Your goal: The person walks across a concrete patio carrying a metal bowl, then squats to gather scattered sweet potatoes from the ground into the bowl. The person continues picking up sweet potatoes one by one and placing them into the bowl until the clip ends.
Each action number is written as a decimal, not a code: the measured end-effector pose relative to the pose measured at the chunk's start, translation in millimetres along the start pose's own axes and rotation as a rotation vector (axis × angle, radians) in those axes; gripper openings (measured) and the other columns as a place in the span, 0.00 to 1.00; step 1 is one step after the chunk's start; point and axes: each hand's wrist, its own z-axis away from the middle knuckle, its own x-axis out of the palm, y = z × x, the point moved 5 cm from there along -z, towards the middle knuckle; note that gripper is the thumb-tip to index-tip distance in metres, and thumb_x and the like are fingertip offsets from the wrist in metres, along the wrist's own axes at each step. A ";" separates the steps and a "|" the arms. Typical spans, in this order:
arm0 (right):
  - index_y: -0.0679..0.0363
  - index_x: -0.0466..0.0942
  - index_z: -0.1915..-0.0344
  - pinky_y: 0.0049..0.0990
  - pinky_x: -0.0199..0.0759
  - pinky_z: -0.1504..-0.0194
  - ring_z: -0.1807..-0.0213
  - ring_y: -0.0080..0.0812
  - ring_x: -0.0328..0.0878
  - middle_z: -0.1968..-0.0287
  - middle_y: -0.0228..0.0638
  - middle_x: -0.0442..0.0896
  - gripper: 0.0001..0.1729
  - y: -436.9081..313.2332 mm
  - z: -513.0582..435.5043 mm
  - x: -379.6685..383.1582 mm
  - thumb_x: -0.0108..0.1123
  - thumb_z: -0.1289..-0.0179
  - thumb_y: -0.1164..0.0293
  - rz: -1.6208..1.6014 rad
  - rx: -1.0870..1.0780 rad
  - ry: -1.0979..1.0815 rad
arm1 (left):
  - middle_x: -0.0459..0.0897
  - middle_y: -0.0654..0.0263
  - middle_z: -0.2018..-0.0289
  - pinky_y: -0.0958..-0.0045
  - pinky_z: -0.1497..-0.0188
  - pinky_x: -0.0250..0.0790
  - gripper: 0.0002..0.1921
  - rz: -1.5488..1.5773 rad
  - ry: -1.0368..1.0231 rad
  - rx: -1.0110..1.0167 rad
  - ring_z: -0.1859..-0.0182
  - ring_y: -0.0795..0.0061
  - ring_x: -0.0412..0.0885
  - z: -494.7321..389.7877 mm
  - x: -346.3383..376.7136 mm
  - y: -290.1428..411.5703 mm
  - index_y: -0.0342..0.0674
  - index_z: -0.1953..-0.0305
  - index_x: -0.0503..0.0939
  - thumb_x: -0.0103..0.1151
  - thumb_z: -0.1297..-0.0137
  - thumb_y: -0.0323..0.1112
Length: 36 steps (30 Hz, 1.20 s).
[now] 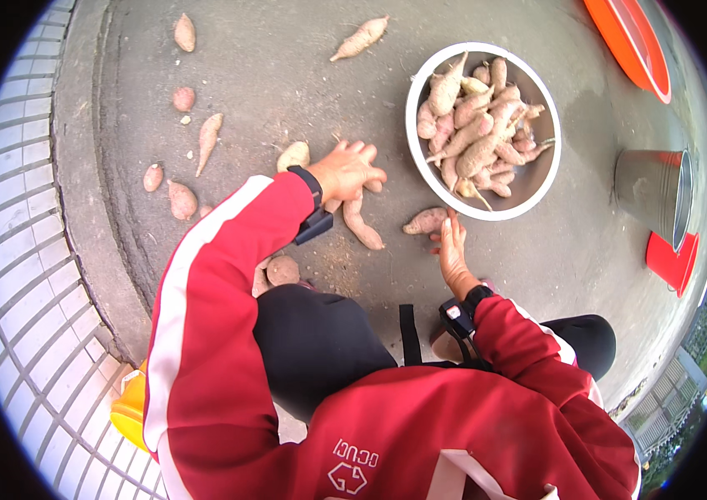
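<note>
My left hand reaches over several sweet potatoes on the concrete floor, fingers spread; its palm side is hidden, so a hold cannot be made out. A long curved sweet potato lies just below it, and a pale one is beside the wrist. My right hand is beside a single sweet potato, fingertips close to its right end; a firm grip does not show. Above that hand stands a round metal basin with a pale rim, heaped with sweet potatoes.
More sweet potatoes lie scattered at the left and top. A metal bucket and a red bucket are at the right, an orange basin at the upper right. A low concrete ledge borders the tiles; a yellow object rests there.
</note>
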 end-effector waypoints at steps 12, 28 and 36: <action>0.54 0.50 0.27 0.35 0.66 0.40 0.41 0.52 0.68 0.37 0.53 0.56 0.41 -64.8 58.3 222.9 0.55 0.38 0.77 0.481 -0.528 -0.591 | 0.70 0.59 0.48 0.55 0.36 0.50 0.22 0.032 0.090 -0.388 0.41 0.55 0.64 168.8 20.4 -24.8 0.57 0.52 0.81 0.65 0.54 0.37; 0.67 0.66 0.47 0.38 0.58 0.38 0.38 0.46 0.60 0.41 0.46 0.61 0.19 -155.6 22.6 7.5 0.55 0.39 0.81 0.526 -0.692 0.539 | 0.80 0.47 0.54 0.61 0.48 0.71 0.14 0.386 0.159 -0.749 0.53 0.49 0.80 289.3 -70.4 -167.7 0.43 0.53 0.81 0.58 0.39 0.38; 0.61 0.61 0.35 0.48 0.46 0.32 0.33 0.54 0.52 0.32 0.46 0.59 0.27 -89.5 4.7 -21.6 0.53 0.33 0.72 0.986 -0.488 0.595 | 0.59 0.50 0.32 0.60 0.36 0.65 0.29 -0.017 0.667 -1.074 0.38 0.49 0.70 197.9 -176.9 -330.0 0.58 0.36 0.69 0.57 0.41 0.33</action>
